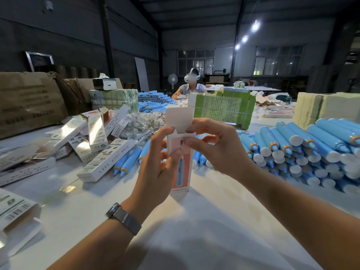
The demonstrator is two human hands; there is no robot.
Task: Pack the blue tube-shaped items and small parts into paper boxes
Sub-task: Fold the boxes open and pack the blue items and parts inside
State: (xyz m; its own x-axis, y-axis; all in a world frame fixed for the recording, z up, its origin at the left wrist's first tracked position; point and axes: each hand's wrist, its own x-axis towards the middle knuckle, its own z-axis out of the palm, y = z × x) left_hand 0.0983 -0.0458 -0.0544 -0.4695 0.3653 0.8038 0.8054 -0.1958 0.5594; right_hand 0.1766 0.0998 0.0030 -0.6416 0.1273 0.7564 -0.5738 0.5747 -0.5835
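Observation:
A paper box (183,172) with a red panel and a blue tube pictured on it stands upright on the white table (194,221), its top flap (179,117) raised. My left hand (157,168) grips the box's upper left side, thumb on its front. At the top right, my right hand (216,147) pinches the box near the flap's fold. Two loose blue tubes (126,162) lie left of the box. A big stack of blue tubes (303,151) with white caps lies to the right. Small clear parts (142,123) are heaped behind the box.
White packed and flat boxes (93,139) are scattered at left, more at the near left edge (15,215). Green and white bundles (224,108) and brown cartons (29,102) stand behind. Another person (191,86) sits across the table beside more blue tubes (153,100).

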